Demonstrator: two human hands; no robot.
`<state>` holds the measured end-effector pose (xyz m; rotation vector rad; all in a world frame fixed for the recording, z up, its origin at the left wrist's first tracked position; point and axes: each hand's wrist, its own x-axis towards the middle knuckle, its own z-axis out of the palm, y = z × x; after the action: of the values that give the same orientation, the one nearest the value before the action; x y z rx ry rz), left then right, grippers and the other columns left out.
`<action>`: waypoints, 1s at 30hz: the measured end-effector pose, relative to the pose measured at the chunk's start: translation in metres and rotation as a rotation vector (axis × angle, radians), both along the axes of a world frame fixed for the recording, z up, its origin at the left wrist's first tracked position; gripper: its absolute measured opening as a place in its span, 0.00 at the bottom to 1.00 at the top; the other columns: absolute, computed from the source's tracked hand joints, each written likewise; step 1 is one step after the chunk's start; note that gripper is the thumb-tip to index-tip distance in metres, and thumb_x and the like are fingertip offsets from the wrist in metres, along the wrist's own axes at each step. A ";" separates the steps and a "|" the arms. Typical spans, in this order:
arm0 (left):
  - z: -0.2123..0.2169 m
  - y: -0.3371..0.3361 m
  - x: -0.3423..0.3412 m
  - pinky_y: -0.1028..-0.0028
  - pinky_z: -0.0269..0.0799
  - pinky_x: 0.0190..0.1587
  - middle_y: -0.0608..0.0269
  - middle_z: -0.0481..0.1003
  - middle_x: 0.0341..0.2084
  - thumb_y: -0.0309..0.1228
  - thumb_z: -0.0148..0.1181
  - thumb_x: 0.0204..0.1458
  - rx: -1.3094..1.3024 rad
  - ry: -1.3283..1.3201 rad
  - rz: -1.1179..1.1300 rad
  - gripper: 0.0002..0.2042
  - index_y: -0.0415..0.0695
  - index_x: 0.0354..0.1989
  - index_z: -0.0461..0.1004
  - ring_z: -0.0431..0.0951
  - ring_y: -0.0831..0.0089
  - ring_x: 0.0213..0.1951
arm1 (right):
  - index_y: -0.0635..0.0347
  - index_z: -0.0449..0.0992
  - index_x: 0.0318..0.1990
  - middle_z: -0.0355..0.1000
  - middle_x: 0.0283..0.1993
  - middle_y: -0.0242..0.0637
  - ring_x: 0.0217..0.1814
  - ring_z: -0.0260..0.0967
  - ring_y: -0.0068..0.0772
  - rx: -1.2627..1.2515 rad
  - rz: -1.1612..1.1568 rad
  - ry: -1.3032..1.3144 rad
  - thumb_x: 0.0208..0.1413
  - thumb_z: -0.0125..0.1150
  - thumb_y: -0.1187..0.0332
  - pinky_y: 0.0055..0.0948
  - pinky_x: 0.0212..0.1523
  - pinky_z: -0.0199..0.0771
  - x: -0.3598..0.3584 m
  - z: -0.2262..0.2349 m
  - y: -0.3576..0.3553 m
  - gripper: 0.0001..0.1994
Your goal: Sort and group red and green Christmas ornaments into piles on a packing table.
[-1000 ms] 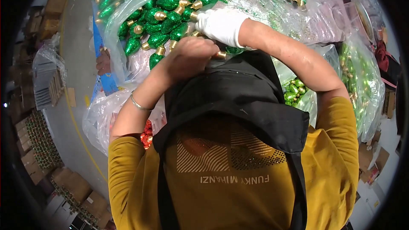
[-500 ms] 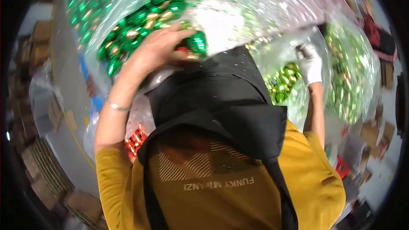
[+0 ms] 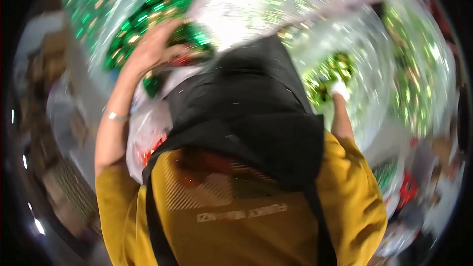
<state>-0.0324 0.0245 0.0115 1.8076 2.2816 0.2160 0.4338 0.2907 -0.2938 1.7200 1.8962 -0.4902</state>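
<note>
My bare left hand (image 3: 157, 47), a little blurred, curls round a clump of shiny green baubles (image 3: 197, 37) with gold ones among them. A small red piece (image 3: 182, 59) shows by its thumb; what that is I cannot make out. On the right, my right hand (image 3: 340, 88) wears a white glove and reaches into a heap of lighter green baubles (image 3: 340, 64) on clear plastic. Its fingers are smeared and partly hidden against the heap.
A clear bag of light green baubles (image 3: 414, 79) stands at the far right. More dark green ones (image 3: 88, 5) lie under plastic at upper left. Red shiny pieces (image 3: 155, 150) sit in a bag beside my left arm. A black apron (image 3: 236, 98) covers my front; cartons (image 3: 54, 49) line the left.
My right hand has come down and nearer, from above the light green heap onto its near edge. My left hand stays at the dark green baubles. The whole view has shifted and blurred.
</note>
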 end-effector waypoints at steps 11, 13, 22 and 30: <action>0.016 -0.304 0.016 0.78 0.71 0.33 0.62 0.76 0.25 0.28 0.61 0.53 0.846 -0.104 1.289 0.08 0.35 0.34 0.76 0.74 0.79 0.27 | 0.63 0.75 0.48 0.72 0.49 0.42 0.51 0.70 0.37 -0.392 0.371 0.223 0.42 0.53 0.36 0.38 0.51 0.67 -0.126 0.105 -0.022 0.37; -0.029 -0.398 0.041 0.78 0.70 0.28 0.63 0.75 0.21 0.28 0.61 0.52 0.936 -0.148 1.531 0.06 0.38 0.28 0.75 0.73 0.79 0.22 | 0.63 0.76 0.47 0.73 0.48 0.42 0.51 0.70 0.37 -0.460 0.507 0.364 0.44 0.53 0.39 0.37 0.50 0.67 -0.147 0.121 -0.036 0.34; -0.252 -0.537 0.162 0.64 0.75 0.29 0.49 0.77 0.24 0.32 0.54 0.52 0.344 -0.604 1.860 0.09 0.38 0.30 0.76 0.80 0.61 0.29 | 0.63 0.77 0.42 0.74 0.44 0.44 0.48 0.71 0.36 -0.721 0.879 0.985 0.50 0.54 0.53 0.36 0.46 0.70 -0.185 0.184 -0.060 0.21; -0.353 -0.539 0.118 0.59 0.73 0.35 0.55 0.77 0.34 0.36 0.44 0.57 -0.483 0.244 0.774 0.13 0.49 0.43 0.76 0.77 0.54 0.37 | 0.66 0.71 0.48 0.73 0.42 0.38 0.44 0.69 0.33 -0.298 0.371 0.769 0.54 0.49 0.63 0.31 0.44 0.70 -0.030 0.140 0.060 0.18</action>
<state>0.0854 -0.5147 -0.3411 0.7030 2.7747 -0.4261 0.4035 0.3505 -0.1543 1.0082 2.4138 -1.3396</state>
